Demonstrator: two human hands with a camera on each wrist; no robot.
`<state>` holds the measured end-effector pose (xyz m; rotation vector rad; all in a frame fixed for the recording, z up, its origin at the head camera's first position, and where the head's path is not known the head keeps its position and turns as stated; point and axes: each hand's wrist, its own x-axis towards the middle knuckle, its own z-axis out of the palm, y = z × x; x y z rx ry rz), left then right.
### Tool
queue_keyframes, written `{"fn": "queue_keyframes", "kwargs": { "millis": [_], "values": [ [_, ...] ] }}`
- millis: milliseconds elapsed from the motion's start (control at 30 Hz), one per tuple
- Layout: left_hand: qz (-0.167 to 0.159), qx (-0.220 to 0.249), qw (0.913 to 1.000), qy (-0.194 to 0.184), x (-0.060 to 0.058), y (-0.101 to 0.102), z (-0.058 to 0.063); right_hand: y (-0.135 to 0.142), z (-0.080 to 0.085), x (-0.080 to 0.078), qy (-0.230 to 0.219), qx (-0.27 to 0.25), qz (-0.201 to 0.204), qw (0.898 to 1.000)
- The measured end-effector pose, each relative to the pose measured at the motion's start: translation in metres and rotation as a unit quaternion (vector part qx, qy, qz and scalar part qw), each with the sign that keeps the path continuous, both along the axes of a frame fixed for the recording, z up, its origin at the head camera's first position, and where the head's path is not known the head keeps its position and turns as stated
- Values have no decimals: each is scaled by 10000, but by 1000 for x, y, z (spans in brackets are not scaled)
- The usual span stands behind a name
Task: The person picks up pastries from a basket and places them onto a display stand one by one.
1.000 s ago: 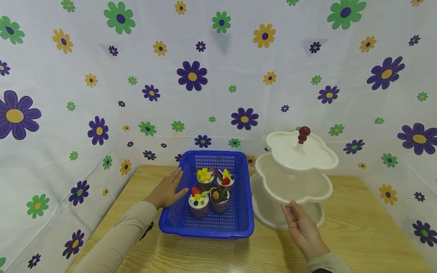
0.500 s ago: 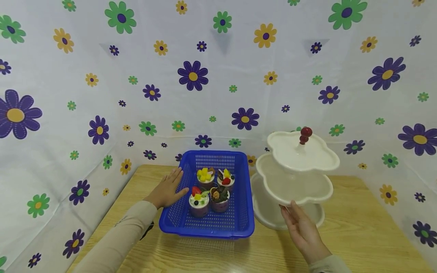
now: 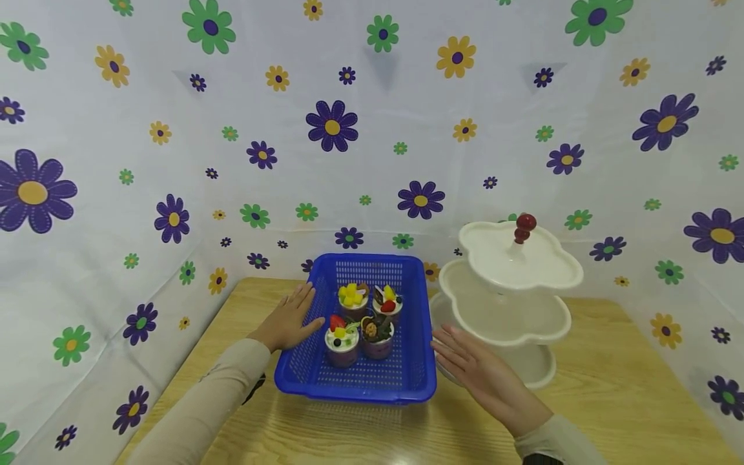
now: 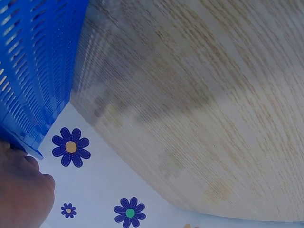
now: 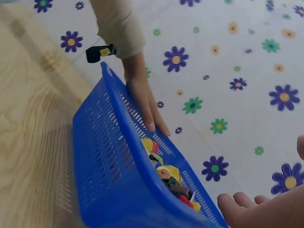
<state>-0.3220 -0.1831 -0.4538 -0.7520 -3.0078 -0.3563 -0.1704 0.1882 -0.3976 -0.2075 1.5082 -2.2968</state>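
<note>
A blue plastic basket point(image 3: 360, 392) stands on the table, holding several dessert cups, among them a cup with yellow cubes point(image 3: 352, 297), one with a strawberry point(image 3: 341, 342) and one with a walnut point(image 3: 378, 336). My left hand point(image 3: 289, 321) rests on the basket's left rim with straight fingers. At the right rim is my right hand point(image 3: 485, 374), its fingers extended and holding nothing; I cannot tell whether the fingertips touch the rim. Behind that hand rises a white three-tier stand point(image 3: 517, 258) with a red knob point(image 3: 526, 226). The hand partly covers its lowest tier.
The wooden table point(image 3: 616, 387) runs on to the right of the stand. A white cloth with printed flowers point(image 3: 372, 129) hangs behind and along both sides.
My right hand has left the stand's middle tier and moved left to the basket's right side. The left hand stays on the left rim. The head view has shifted slightly.
</note>
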Motion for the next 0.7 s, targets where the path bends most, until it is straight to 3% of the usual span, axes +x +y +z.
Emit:
{"fn": "queue_keyframes", "kwargs": {
  "millis": [100, 233, 400, 700],
  "values": [
    [-15, 42, 10000, -23, 0, 1, -1, -16, 5, -13, 118, 274, -139, 9995],
    [-25, 41, 10000, -26, 0, 1, -2, -41, 7, -33, 94, 621, -628, 9960],
    [-77, 55, 10000, 2, 0, 1, 1, -71, 1, -56, 19, 1257, -1108, 9859],
    [-61, 32, 10000, 49, 0, -1, 0, -107, -33, -77, 2, 2777, -1711, 9453]
  ]
}}
